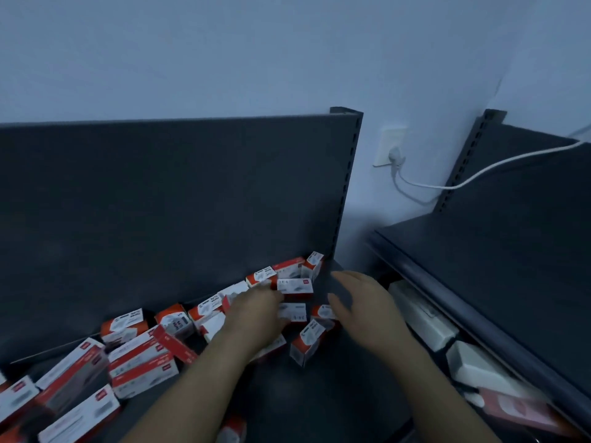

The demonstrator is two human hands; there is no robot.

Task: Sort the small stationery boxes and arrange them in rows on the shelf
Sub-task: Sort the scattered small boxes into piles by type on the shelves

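Currently the box lies on the shelf between my hands, long axis crosswise, nearer my left hand, whose grip is blurred: I cannot tell. My right hand hovers released.

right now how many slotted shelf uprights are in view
2. One upright edges the back panel behind the boxes; the second upright stands past the wall socket, on the neighbouring shelf unit. Others may be out of frame.
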